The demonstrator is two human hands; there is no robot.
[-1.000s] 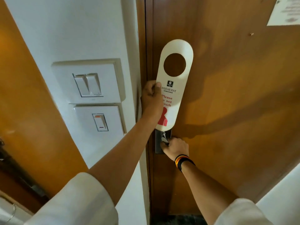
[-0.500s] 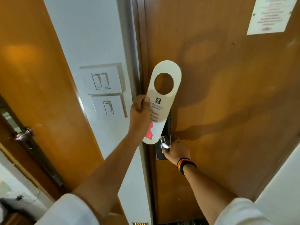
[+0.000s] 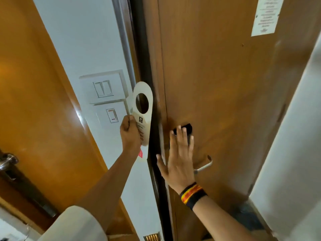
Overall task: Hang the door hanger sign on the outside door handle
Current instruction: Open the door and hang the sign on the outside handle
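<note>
My left hand [image 3: 130, 134] grips a white door hanger sign [image 3: 142, 115] with a round hole near its top and red lettering. It holds the sign upright beside the dark edge of the brown wooden door [image 3: 225, 84]. My right hand [image 3: 178, 157], wearing a striped wristband, is open with fingers spread, flat near the door's inner face by the black lock plate [image 3: 187, 128]. A silver lever handle [image 3: 205, 166] sticks out just right of that hand. The door stands slightly ajar; its outside handle is hidden.
A white wall strip carries two switch plates [image 3: 104, 87] left of the door frame. Another orange-brown door [image 3: 34, 101] with a metal handle [image 3: 7, 162] stands at the far left. A paper notice [image 3: 265, 16] is stuck high on the door. A white wall [image 3: 295, 153] closes in at right.
My right hand let go of the lever handle and opened flat near the door. The door swung ajar. My left hand carried the sign left to the door's edge.
</note>
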